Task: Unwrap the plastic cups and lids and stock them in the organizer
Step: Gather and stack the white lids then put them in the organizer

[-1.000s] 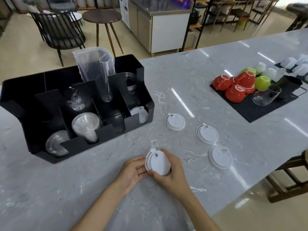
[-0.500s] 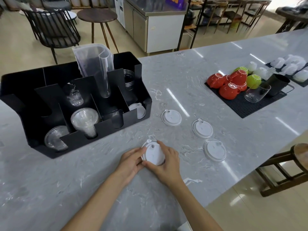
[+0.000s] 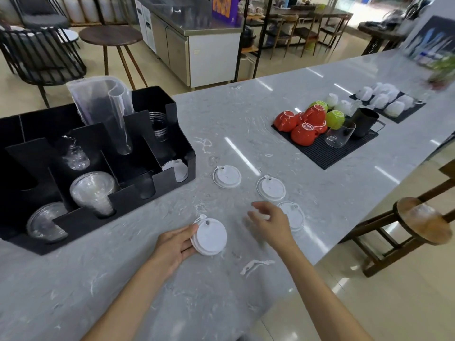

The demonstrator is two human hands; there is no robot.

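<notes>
Risk now: left hand pinches the lid stack only at its left edge, right hand open over a loose lid, so the stack could fan apart.

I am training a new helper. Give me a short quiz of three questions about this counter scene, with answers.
1. True or false: the left hand holds a stack of white lids.
2. How many white lids lie loose on the counter beyond the hands?
3. The right hand is: A) gripping a cup, B) open, beside a lid.

Key: 1 true; 2 three; 3 B.
</notes>
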